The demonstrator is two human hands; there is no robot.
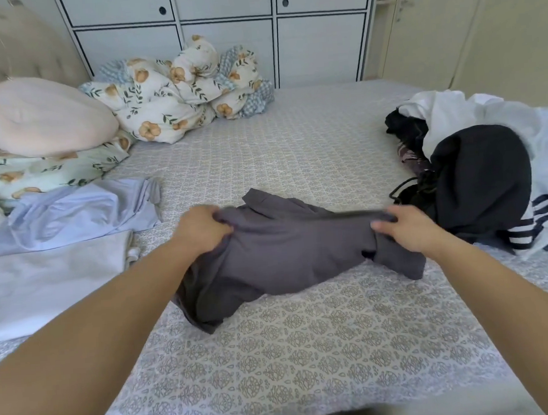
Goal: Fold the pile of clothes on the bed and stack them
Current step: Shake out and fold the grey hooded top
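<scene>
A wide bed with a grey patterned cover [308,350] is seen, cupboards behind it. A crumpled dark grey cloth garment [285,255] is held in the middle, gripped by the left hand [203,228] and the right hand [407,227], fingers curled tight. Pale blue clothes [72,215] are laid flat on the left (maybe done). A messy black and white pile [484,166] is left unfolded.

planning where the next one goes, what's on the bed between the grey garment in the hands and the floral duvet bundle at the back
In the head view, only bare patterned bedsheet lies between the grey garment and the floral duvet bundle. No clothing sits on that stretch.
</scene>
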